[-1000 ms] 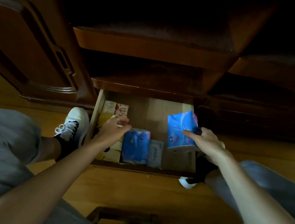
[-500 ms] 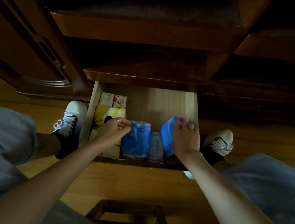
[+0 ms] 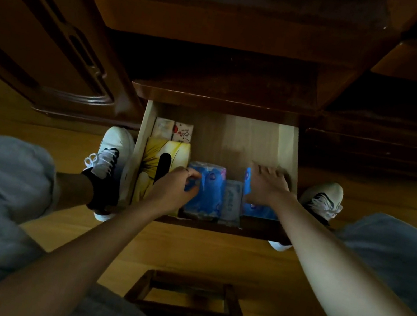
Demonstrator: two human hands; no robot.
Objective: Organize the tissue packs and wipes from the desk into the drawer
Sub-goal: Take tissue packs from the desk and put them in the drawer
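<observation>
The low wooden drawer (image 3: 288, 149) stands pulled out below me. Along its front lie a yellow tissue box (image 3: 152, 167), a blue tissue pack (image 3: 208, 191), a small pale wipes pack (image 3: 231, 201) and a second blue tissue pack (image 3: 259, 211) at the right. My right hand (image 3: 266, 186) lies flat on top of that right-hand pack, fingers spread, pressing it down into the drawer. My left hand (image 3: 175, 189) rests over the box's front end, its fingertips pinching the left edge of the middle blue pack. Two small packs (image 3: 173, 130) sit at the back left.
The back right of the drawer shows bare wood. Dark desk edges (image 3: 224, 29) overhang above, with a carved cabinet door (image 3: 54, 47) to the left. My white shoes (image 3: 112, 152) flank the drawer on the wooden floor. A small wooden stool (image 3: 189, 305) sits between my grey-trousered knees.
My right hand carried the blue pack down from above the drawer's right side and laid it flat at the front right. My left hand shifted slightly onto the middle pack.
</observation>
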